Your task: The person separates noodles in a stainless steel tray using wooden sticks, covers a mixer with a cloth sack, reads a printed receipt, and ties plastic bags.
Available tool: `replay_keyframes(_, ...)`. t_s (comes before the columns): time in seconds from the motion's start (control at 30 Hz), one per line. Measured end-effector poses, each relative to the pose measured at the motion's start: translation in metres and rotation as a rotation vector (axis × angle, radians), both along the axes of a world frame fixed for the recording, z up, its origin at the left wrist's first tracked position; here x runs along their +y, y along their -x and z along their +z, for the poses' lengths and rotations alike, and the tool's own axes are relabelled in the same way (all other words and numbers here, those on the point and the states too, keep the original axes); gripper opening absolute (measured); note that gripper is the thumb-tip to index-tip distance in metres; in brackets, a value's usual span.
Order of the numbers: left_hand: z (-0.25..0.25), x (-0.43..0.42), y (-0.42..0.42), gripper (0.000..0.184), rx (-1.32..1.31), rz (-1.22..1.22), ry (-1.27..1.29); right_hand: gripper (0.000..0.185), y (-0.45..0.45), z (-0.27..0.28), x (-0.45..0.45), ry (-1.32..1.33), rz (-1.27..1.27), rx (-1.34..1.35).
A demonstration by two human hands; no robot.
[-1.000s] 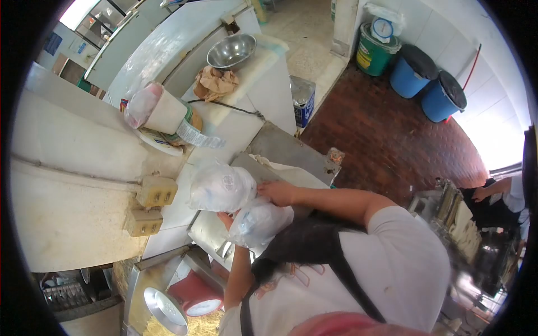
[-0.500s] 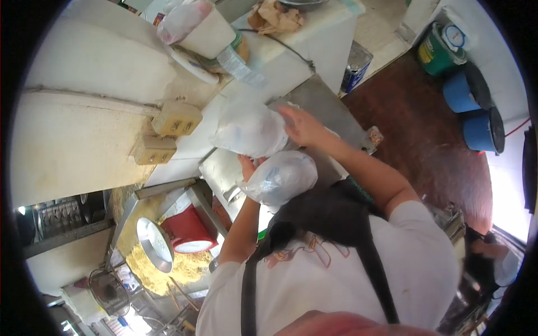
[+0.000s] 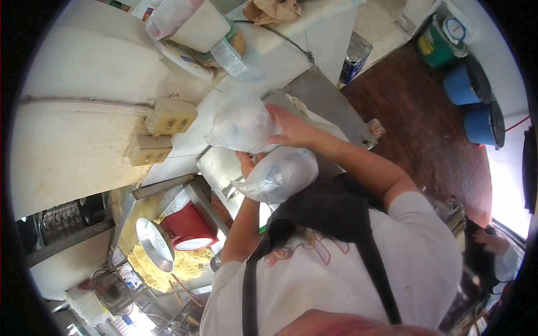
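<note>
Two filled, clear-whitish plastic bags are in front of my chest: an upper bag [image 3: 240,124] and a lower bag [image 3: 284,173]. My right hand [image 3: 291,127] has its fingers and thumb against the right side of the upper bag, gripping it. My left hand [image 3: 246,162] is at the bottom edge of the upper bag, its fingers bent against it. The lower bag covers part of that hand and the wrist. Beneath the bags is a metal surface [image 3: 216,163].
A red scale [image 3: 189,227] with a metal pan [image 3: 154,244] stands at lower left beside yellow strands [image 3: 147,266]. Outlet boxes [image 3: 171,116] are on the left wall. Blue buckets [image 3: 468,84] stand on the brown floor [image 3: 420,123]. A person [image 3: 493,252] is at far right.
The view has shifted, so the counter objects sit higher in the frame. My right hand lifted slightly off the upper bag, with its fingers spread, and is now back against it.
</note>
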State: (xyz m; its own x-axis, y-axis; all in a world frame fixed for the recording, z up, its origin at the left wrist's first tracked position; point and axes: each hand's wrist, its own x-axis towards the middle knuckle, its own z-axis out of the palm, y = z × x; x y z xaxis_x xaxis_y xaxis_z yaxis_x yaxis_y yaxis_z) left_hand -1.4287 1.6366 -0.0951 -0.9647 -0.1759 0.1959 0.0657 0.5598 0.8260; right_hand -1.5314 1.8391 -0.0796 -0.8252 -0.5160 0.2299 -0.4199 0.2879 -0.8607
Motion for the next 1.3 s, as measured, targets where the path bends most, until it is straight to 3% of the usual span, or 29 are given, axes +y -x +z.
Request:
replay_keyframes(0.07,-0.007,-0.003,0.000,0.075,-0.008,0.013,0.010,0.088,-0.006,-0.020,0.010,-0.089,-0.017,0.017)
replay_keyframes(0.17,-0.048,-0.017,0.003,0.074,-0.025,0.052,-0.023,0.071,-0.011,-0.031,0.023,-0.228,0.048,-0.232)
replay_keyframes(0.27,-0.054,-0.015,-0.003,0.073,0.014,0.086,-0.049,0.061,-0.030,-0.059,0.027,-0.461,0.153,-0.174)
replay_keyframes(0.33,-0.055,-0.015,-0.002,0.073,0.021,0.085,-0.049,0.059,-0.053,-0.092,0.028,-0.375,-0.003,0.024)
replay_keyframes(0.63,-0.054,-0.022,-0.001,0.072,0.030,0.062,-0.016,0.054,-0.056,-0.093,0.026,-0.532,-0.077,0.172)
replay_keyframes(0.73,-0.056,-0.022,0.000,0.071,0.029,0.067,-0.016,0.052,-0.047,-0.076,0.024,-0.595,0.008,-0.048)
replay_keyframes(0.93,-0.057,-0.021,0.004,0.070,0.041,0.047,-0.014,0.051,-0.036,-0.072,0.020,-0.620,0.020,-0.206)
replay_keyframes(1.03,-0.058,-0.021,0.004,0.070,0.046,0.043,-0.014,0.052,-0.038,-0.081,0.021,-0.528,0.002,-0.214)
replay_keyframes(1.3,-0.057,-0.022,0.000,0.069,0.048,0.027,-0.010,0.054,-0.034,-0.089,0.022,-0.579,0.076,-0.201)
